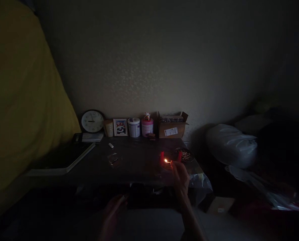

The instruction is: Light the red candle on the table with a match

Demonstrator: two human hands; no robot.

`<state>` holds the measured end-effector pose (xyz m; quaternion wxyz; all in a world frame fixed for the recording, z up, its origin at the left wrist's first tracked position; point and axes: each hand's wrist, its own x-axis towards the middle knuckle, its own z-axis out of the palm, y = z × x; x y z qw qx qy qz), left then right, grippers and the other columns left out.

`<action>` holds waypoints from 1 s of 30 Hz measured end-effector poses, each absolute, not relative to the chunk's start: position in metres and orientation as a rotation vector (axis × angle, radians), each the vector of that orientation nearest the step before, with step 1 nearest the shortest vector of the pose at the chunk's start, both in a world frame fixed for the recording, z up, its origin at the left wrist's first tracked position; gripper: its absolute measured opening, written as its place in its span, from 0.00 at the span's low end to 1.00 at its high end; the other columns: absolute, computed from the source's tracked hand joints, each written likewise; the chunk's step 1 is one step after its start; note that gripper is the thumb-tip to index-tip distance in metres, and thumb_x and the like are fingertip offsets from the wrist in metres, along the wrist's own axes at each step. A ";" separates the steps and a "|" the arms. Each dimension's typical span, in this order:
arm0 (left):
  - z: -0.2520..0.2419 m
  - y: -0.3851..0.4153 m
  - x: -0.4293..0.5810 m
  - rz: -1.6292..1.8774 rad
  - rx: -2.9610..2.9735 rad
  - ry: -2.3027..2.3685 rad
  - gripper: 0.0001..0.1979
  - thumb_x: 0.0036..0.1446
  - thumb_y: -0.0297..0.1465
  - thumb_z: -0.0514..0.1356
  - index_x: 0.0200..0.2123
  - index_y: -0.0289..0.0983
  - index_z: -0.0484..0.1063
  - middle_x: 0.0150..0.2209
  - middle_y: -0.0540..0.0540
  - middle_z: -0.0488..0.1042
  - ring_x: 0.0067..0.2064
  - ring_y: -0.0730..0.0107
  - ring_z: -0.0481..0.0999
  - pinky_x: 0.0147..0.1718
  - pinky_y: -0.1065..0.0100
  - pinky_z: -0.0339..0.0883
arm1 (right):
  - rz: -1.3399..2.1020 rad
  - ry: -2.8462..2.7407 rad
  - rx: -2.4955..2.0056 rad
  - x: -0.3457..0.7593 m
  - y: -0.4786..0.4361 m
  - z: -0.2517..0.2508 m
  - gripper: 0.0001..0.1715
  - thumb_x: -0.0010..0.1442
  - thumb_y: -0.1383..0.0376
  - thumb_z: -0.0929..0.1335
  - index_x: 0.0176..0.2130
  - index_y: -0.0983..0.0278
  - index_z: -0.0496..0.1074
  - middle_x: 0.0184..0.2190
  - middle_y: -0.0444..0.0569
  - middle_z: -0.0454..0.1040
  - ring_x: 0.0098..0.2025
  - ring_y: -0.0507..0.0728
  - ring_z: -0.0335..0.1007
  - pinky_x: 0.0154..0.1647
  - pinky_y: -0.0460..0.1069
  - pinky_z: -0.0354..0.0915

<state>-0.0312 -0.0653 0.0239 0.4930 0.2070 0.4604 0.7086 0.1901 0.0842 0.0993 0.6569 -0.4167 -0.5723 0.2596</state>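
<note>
The room is very dark. My right hand [180, 175] reaches over the dark table [129, 164] and pinches a burning match [167, 161], its small flame right beside a short red candle [162, 157]. A second red candle [180, 156] stands a little to the right, next to a small dish of loose matches [186, 156]. My left hand [114, 206] hovers low at the table's near edge with curled fingers; what it holds, if anything, is lost in the dark.
Along the wall stand a round clock [92, 121], a small framed picture [120, 127], a white tin [133, 127], a pink tin [147, 126] and an open cardboard box [173, 126]. A flat board [61, 160] lies left. A white bag [231, 144] sits right. Yellow fabric [21, 100] fills the left.
</note>
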 end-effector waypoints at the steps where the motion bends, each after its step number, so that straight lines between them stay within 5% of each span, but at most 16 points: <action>1: 0.025 -0.066 -0.031 1.709 0.493 1.122 0.13 0.41 0.37 0.66 0.32 0.39 0.76 0.39 0.41 0.79 0.47 0.52 0.74 0.50 0.53 0.63 | 0.591 -1.293 -0.944 0.189 0.087 0.099 0.13 0.54 0.57 0.67 0.32 0.64 0.73 0.30 0.47 0.73 0.33 0.55 0.68 0.36 0.49 0.64; 9: 0.008 -0.063 -0.042 1.677 0.517 1.110 0.13 0.43 0.34 0.64 0.35 0.39 0.76 0.44 0.39 0.78 0.52 0.51 0.71 0.54 0.52 0.60 | 0.673 -1.231 -0.941 0.184 0.101 0.099 0.15 0.52 0.55 0.68 0.33 0.65 0.74 0.30 0.49 0.76 0.33 0.57 0.71 0.34 0.49 0.66; 30: 0.031 -0.062 -0.031 1.638 0.378 1.172 0.14 0.36 0.38 0.68 0.30 0.41 0.76 0.38 0.43 0.80 0.50 0.50 0.72 0.53 0.52 0.60 | 0.767 -1.179 -0.919 0.175 0.127 0.110 0.15 0.47 0.55 0.70 0.30 0.64 0.73 0.27 0.47 0.77 0.30 0.56 0.71 0.29 0.48 0.67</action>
